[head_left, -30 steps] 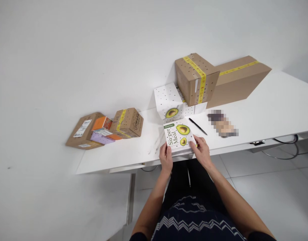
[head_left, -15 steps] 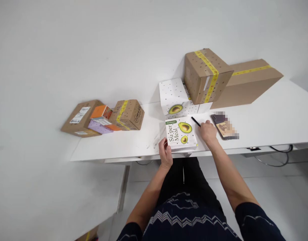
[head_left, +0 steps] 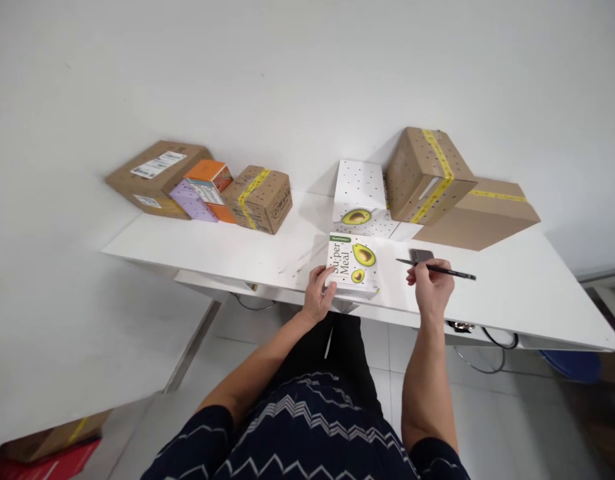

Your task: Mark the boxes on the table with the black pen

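A white box (head_left: 355, 263) printed "Su-per Meal" with avocado pictures lies near the table's front edge. My left hand (head_left: 318, 295) grips its left front corner, fingers curled on the edge. Right of the box, my right hand (head_left: 434, 291) is raised over the table. It is closed around a slim black pen (head_left: 457, 273), which lies nearly level with its pointed tip to the left. Behind that hand a dark phone (head_left: 420, 255) shows only in part.
Behind the box stands a white dotted box (head_left: 360, 183) with an avocado print. Beside it are a taped carton (head_left: 422, 177) and a larger brown carton (head_left: 487, 220). Cartons, an orange box (head_left: 207, 171) and a lilac box (head_left: 193, 200) stand left on the white table (head_left: 527, 287).
The pen has been lifted from beside the box and swung rightward in my right hand, its tip still left. My left hand stays at the box. The view has shifted.
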`<state>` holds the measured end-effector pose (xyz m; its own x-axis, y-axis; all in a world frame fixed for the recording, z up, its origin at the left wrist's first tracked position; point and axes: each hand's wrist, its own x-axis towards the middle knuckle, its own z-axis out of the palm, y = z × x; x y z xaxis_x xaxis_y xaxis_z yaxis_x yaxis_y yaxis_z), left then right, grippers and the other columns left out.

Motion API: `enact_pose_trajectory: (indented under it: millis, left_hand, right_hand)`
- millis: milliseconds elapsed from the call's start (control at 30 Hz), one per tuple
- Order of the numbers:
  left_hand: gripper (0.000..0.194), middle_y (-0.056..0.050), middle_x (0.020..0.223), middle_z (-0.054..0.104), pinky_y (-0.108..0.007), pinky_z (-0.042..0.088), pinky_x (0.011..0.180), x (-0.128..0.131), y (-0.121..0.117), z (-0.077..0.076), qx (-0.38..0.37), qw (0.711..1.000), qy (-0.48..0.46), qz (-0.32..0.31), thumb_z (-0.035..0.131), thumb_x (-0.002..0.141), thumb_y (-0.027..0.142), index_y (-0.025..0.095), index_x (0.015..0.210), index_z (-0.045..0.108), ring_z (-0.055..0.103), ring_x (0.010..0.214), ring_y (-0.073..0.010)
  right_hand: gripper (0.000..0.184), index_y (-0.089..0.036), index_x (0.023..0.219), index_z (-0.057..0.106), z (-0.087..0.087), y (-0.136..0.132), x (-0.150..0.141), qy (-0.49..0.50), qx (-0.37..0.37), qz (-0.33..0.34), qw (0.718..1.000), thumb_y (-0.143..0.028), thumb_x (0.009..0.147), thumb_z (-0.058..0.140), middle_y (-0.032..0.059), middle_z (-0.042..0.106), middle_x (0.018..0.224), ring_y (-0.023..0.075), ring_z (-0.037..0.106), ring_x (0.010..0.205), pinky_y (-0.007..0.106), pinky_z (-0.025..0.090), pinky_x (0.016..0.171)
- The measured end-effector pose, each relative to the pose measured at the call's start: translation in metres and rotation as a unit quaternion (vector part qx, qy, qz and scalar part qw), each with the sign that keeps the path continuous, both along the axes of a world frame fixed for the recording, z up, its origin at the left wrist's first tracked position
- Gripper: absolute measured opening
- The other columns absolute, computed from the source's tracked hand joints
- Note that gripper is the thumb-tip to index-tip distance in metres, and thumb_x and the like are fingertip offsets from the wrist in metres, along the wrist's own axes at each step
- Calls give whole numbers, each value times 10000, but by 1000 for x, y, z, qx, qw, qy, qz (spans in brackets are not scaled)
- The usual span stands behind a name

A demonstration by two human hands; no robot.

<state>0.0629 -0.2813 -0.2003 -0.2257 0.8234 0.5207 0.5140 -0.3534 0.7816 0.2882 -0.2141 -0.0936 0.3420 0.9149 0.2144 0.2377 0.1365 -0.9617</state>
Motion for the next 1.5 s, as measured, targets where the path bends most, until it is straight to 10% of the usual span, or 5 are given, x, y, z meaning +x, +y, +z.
enact_pose_trajectory:
  millis: [367, 767, 1500]
  left_hand:
    - [344, -153, 1280, 422, -432, 457, 994, 2, -9, 21, -20, 994, 101, 25, 488, 917, 359, 173, 1191, 580, 469, 1215, -262]
    - [319, -74, 1234, 624, -507, 341, 1044, 26, 7, 42, 23, 945, 327, 15, 544, 879, 381, 260, 1160, 636, 496, 1220, -308]
    - [315, -66, 1217, 641, -510, 348, 1045, 26, 11, 36, 18, 950, 313, 11, 570, 860, 379, 280, 1149, 644, 519, 1211, -318]
  right_hand:
    - [208, -181, 868, 590, -14, 24, -78, 176, -12, 139, 975, -341, 766, 504, -17, 624, 640, 121, 544, 521, 269, 452, 536]
    - [150, -210, 797, 505, -26, 31, -73, 16, -40, 118, 992, -352, 776, 549, -48, 557, 594, 130, 534, 549, 258, 441, 578]
    - [241, -199, 803, 580, -29, 31, -74, -184, -40, 121, 975, -413, 841, 475, 17, 656, 665, 171, 607, 645, 275, 459, 657]
